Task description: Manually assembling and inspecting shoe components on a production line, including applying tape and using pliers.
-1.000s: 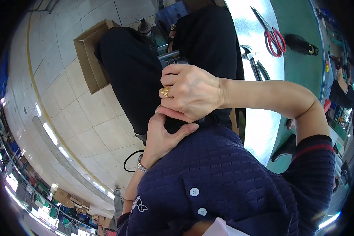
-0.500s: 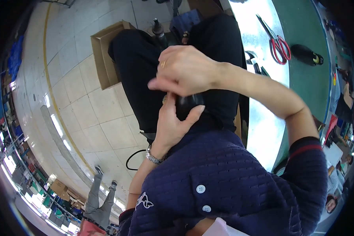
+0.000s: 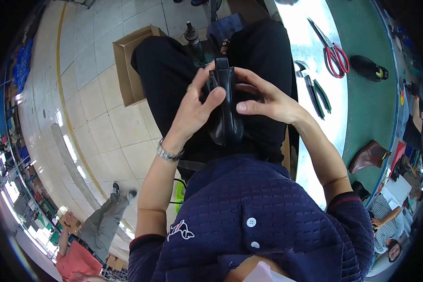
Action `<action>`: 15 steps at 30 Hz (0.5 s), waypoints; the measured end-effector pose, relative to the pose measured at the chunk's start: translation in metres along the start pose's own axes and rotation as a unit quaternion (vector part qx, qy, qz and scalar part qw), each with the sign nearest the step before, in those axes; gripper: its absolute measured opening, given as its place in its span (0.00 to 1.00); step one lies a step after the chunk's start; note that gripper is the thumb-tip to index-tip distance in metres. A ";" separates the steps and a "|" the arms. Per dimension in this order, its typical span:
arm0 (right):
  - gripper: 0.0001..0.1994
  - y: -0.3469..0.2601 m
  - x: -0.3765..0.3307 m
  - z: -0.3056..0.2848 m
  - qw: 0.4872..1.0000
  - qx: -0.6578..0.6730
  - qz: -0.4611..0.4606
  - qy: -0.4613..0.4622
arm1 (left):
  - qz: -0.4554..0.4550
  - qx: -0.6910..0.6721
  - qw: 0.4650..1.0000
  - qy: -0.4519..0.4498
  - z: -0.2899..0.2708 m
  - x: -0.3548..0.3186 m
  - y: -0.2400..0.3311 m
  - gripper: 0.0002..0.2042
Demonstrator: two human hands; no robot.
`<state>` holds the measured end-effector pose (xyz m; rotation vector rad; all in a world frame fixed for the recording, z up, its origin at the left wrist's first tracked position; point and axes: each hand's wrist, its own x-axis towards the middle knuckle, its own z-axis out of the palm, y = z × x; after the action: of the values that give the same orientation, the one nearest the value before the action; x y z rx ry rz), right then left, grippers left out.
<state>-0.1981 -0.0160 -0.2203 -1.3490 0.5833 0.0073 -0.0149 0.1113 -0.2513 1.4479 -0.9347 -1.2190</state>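
Black leather shoe (image 3: 225, 110), frame centre, held over the lap. Left hand (image 3: 192, 110) wraps its left side, thumb across the front; right hand (image 3: 268, 101) closes fingers on the right side. Judged light, pliable upper, stiff sole, smooth finish: best gripped at the sides. Scissors (image 3: 331, 47) and pliers (image 3: 317, 94) lie upper right on the bench (image 3: 362, 108).

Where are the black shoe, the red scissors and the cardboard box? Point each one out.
black shoe (image 3: 225, 120): head view, on its leather side between the hands.
red scissors (image 3: 334, 54): head view, on the red handles.
cardboard box (image 3: 127, 70): head view, on its near flap.
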 end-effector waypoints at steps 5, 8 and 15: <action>0.45 -0.003 0.006 -0.003 0.999 -0.026 0.032 -0.022 | -0.037 -0.201 0.977 0.055 0.037 0.003 0.005 0.28; 0.43 -0.015 0.006 0.001 0.996 -0.071 0.043 -0.015 | -0.033 -0.187 0.980 0.062 0.034 0.002 0.005 0.27; 0.41 -0.037 0.012 0.009 0.982 -0.190 -0.003 -0.012 | -0.030 -0.128 0.987 0.097 0.025 0.007 -0.002 0.28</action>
<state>-0.1718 -0.0207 -0.1901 -1.7192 0.5763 0.1357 -0.0378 0.1005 -0.2547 1.3662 -0.5827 -1.1712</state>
